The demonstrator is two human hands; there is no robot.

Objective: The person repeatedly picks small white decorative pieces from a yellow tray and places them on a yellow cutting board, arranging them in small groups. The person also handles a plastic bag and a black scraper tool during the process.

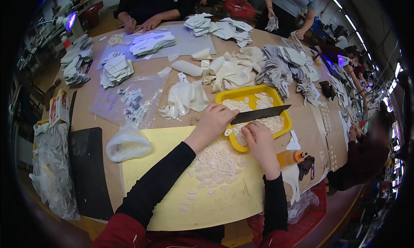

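My left hand (214,122) is closed on the end of a dark, flat blade-shaped strip (263,114). The strip lies across the top of a yellow plastic tray (231,94), its slanted tip reaching the right rim. Small cream cut-out pieces with holes (264,100) fill parts of the tray. At the tray's front edge, my right hand (261,142) has its fingers pinched together; what they hold is hidden. Beside the left hand's fingers shows one small cream piece (227,132). A heap of similar pieces (217,164) spreads over the yellow sheet (159,192) below my hands.
An orange-capped bottle (291,158) stands right of my right hand. Plastic bags (129,142) lie left, near a black mat (88,170). Cream fabric (185,97) and grey stacks (280,71) are beyond the tray. Other people work around the table.
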